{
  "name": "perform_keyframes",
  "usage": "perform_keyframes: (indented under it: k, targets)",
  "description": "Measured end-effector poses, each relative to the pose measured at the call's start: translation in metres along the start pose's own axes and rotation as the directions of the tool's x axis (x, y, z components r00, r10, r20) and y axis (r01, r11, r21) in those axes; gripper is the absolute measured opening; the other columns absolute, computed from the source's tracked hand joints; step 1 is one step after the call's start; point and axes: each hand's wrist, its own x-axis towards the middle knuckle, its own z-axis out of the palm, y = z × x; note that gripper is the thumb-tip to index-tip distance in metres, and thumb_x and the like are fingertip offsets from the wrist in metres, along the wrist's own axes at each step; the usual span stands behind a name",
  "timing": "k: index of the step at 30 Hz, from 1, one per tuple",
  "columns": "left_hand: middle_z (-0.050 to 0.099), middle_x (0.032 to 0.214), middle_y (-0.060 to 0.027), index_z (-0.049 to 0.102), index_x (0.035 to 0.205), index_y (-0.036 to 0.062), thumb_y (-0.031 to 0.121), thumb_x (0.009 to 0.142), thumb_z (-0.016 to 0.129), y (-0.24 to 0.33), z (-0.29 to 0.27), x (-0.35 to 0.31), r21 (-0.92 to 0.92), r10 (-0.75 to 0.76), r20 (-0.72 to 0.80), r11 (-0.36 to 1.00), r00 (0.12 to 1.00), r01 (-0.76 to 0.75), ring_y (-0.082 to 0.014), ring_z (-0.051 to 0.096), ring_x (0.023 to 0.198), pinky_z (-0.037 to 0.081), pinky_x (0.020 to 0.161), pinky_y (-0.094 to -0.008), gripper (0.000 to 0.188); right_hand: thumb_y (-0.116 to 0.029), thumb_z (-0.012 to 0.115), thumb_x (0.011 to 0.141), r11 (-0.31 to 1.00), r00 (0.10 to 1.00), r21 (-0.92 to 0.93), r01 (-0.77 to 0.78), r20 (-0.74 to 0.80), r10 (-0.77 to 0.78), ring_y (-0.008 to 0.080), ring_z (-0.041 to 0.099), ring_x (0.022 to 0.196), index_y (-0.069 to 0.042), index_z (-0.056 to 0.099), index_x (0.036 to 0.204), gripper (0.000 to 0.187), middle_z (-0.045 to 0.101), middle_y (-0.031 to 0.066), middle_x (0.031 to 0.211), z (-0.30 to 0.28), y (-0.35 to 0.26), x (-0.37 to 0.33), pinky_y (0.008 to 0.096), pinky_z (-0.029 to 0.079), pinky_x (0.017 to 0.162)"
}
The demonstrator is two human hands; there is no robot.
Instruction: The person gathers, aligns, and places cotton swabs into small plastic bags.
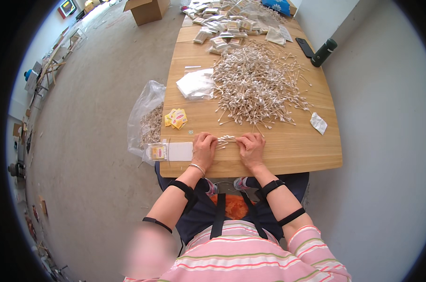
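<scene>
Near the front edge of the wooden table, a few cotton swabs (226,138) lie side by side between my two hands, with their white tips showing. My left hand (204,149) has its fingers closed at the left end of these swabs. From the other side, my right hand (251,148) closes on their right end. Just left of my left hand are a white rectangular card (180,152) and a filled pack of swabs (157,152) with a yellow label. Beyond my hands spreads a big loose heap of cotton swabs (257,82).
Yellow cards (176,118) and clear plastic bags (196,84) lie at the table's left. Many filled packs (229,23) pile up at the far end. A dark green bottle (324,52), a phone (304,47) and crumpled paper (318,123) line the right side. A plastic sack (147,120) hangs beside the left edge.
</scene>
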Motion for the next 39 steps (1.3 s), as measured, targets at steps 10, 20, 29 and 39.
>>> perform_keyframes:
  k: [10, 20, 29, 39]
  targets:
    - [0.057, 0.096, -0.0129, 0.060, 0.087, 0.0018, 0.005, 0.078, 0.064, -0.001, -0.007, -0.003, 0.024, 0.089, 0.024, 0.996, 0.996, -0.090, -0.0330, 0.052, 0.095, 0.043, 0.083, -0.0403, 0.011, -0.017, 0.068, 0.075, 0.979, 0.988, -0.138, -0.147, -0.071, 0.139, 0.0206, 0.050, 0.097, -0.017, 0.069, 0.080, 0.005, 0.063, -0.0045, 0.090, -0.017, 0.030, 0.007, 0.0381, 0.035, 0.084]
    - [0.056, 0.107, -0.0136, 0.062, 0.105, 0.0092, 0.011, 0.075, 0.070, -0.002, -0.012, -0.014, -0.043, 0.121, 0.207, 0.992, 0.971, -0.115, -0.0321, 0.051, 0.102, 0.041, 0.091, -0.0407, 0.031, -0.015, 0.064, 0.077, 0.992, 0.997, -0.124, -0.033, 0.068, 0.042, 0.0209, 0.050, 0.095, -0.017, 0.069, 0.081, 0.007, 0.062, -0.0044, 0.090, 0.012, -0.016, 0.021, 0.0388, 0.036, 0.085]
    - [0.055, 0.119, -0.0131, 0.059, 0.110, 0.0043, 0.009, 0.075, 0.069, 0.007, -0.006, -0.008, 0.008, 0.073, 0.071, 0.997, 0.995, -0.073, -0.0312, 0.048, 0.116, 0.035, 0.103, -0.0430, 0.036, -0.014, 0.065, 0.076, 0.983, 0.980, -0.083, -0.161, -0.132, 0.149, 0.0256, 0.051, 0.102, -0.012, 0.064, 0.100, 0.024, 0.059, 0.0057, 0.102, -0.003, -0.005, 0.009, 0.0420, 0.037, 0.088]
    - [0.056, 0.114, -0.0132, 0.055, 0.115, 0.0036, 0.007, 0.072, 0.069, 0.011, -0.005, -0.007, -0.061, 0.103, 0.105, 0.993, 0.989, -0.097, -0.0321, 0.048, 0.112, 0.035, 0.103, -0.0422, 0.045, -0.016, 0.065, 0.078, 0.972, 0.976, -0.092, -0.215, 0.007, 0.217, 0.0252, 0.052, 0.090, -0.014, 0.067, 0.083, 0.006, 0.058, 0.0028, 0.089, 0.006, 0.018, 0.011, 0.0391, 0.040, 0.081]
